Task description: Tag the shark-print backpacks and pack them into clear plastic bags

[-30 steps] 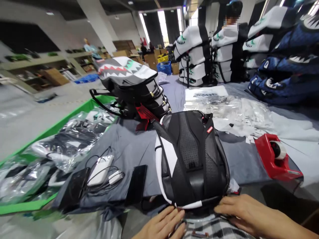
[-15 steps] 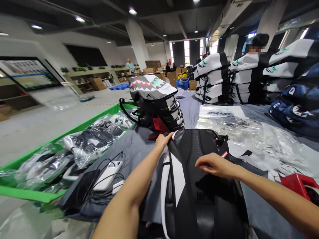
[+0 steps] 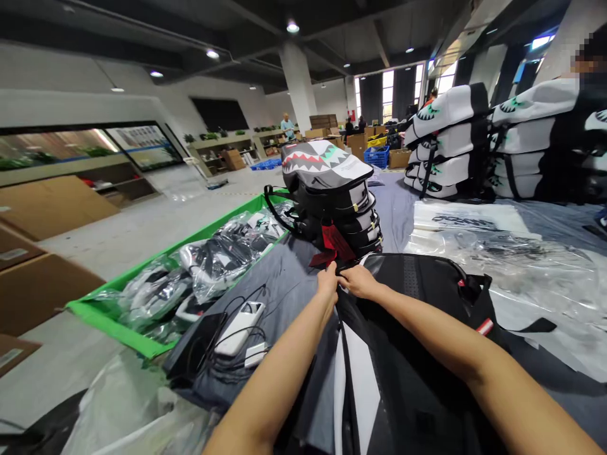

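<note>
Backpack lies unwrapped on the tabletop, lower right of frame; left hand and right hand meet, each drawn narrow, at its top-left corner, hold unclear. Handling there seems unfinished; plastic-wrapped items lie in the green bin, left.

Backpack cut off at bottom, partly hidden by right forearm; grip of left hand and right hand too small to tell; person cropped at right
</note>
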The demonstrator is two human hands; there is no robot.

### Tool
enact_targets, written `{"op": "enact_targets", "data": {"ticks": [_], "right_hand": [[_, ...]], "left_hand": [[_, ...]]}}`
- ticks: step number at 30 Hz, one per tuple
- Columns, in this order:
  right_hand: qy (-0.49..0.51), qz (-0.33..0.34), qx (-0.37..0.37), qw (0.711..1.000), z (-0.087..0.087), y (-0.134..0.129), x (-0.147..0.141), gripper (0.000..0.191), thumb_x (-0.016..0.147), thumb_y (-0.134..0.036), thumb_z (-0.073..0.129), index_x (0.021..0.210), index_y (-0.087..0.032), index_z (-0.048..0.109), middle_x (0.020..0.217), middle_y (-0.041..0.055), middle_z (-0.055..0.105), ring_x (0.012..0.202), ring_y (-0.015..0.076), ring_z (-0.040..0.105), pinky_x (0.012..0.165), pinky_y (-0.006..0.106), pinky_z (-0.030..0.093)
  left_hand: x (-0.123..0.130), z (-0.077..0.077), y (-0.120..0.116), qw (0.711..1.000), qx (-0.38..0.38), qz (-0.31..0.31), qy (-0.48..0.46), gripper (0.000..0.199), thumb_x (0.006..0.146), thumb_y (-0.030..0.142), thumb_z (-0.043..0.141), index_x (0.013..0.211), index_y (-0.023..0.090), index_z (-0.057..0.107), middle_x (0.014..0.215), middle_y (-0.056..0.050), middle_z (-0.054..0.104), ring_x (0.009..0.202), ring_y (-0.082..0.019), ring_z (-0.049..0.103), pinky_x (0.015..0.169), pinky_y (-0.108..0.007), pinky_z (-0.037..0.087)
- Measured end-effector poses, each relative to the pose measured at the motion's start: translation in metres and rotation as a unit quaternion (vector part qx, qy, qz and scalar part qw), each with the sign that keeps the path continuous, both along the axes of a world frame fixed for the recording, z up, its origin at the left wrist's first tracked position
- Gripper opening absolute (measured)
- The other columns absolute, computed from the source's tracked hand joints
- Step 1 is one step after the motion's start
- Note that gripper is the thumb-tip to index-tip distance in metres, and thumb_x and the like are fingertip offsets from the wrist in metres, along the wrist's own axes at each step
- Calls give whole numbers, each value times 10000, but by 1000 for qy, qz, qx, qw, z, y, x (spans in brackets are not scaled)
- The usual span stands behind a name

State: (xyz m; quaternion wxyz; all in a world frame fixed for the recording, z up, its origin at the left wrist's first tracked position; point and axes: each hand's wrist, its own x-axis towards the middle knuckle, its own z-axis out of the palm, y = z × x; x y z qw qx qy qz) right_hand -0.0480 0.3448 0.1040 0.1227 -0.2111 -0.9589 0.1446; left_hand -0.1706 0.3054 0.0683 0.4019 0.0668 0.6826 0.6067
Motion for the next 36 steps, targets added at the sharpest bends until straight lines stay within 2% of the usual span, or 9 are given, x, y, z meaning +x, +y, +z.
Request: {"op": "enact_targets", "data": {"ticks": [8,13,17,20,23,27,31,34,36], "right_hand": [[-18,131,23,991,-17,5,26,397,941,-226,590,549,-186,545,633,16,563,741,162,509,896,321,402],[7,170,46,984,-19,5,36,396,971,-253,553,581,-188,543,645,18,559,728,165,517,1018,380,391],[19,134,16,991,-13,4,37,406,1014,-269,463,651,-172,615,640,22,578,693,159,551,991,370,415],[59,43,-65,995,-2,5,29,263,1013,-250,456,1140,-174,673,639,-20,580,645,147,560,788,290,458],[86,5,-126,988,15,6,10,636,891,-173,636,1485,-233,417,674,-73,582,634,117,558,697,223,434],[115,-61,-84,988,46,18,-5,204,838,-178,706,1041,-178,724,836,11,592,810,154,568,754,254,433],[119,-70,-53,989,67,18,33,45,878,-196,676,852,-162,689,940,61,636,925,188,578,826,295,425],[48,-29,-98,994,53,-21,91,147,931,-190,579,800,-169,643,714,4,644,680,144,592,677,250,430],[7,4,-155,988,33,-66,131,118,902,-106,529,885,-166,630,767,12,677,676,146,614,651,240,437]], "left_hand": [[-6,-49,3,990,-24,72,-120,359,950,372,622,1232,151,594,1202,-97,632,1006,-210,650,845,-406,580],[-6,-51,-8,984,-29,94,-149,351,952,366,619,1231,154,595,1208,-95,630,1014,-212,647,853,-411,577],[-8,-30,-26,986,17,94,-137,256,966,359,598,1071,128,628,940,-38,657,736,-126,628,655,-283,558],[-15,0,-39,988,87,59,-115,280,961,353,593,809,120,623,602,31,537,464,-67,455,479,-209,446],[-19,38,-46,983,163,-3,-80,263,839,338,739,715,133,631,530,28,543,448,-74,477,492,-212,464],[-12,84,-49,972,223,-70,-18,342,613,340,895,766,106,699,637,-31,681,552,-131,610,547,-239,510],[2,110,-43,963,251,-82,43,436,538,434,908,744,108,704,632,-28,689,529,-135,605,503,-234,478],[20,114,-18,966,237,-59,82,394,594,461,857,636,141,631,554,4,628,465,-116,546,468,-231,428],[39,109,6,971,216,-57,88,363,649,441,812,596,167,580,518,14,589,464,-125,539,481,-242,421]]}}
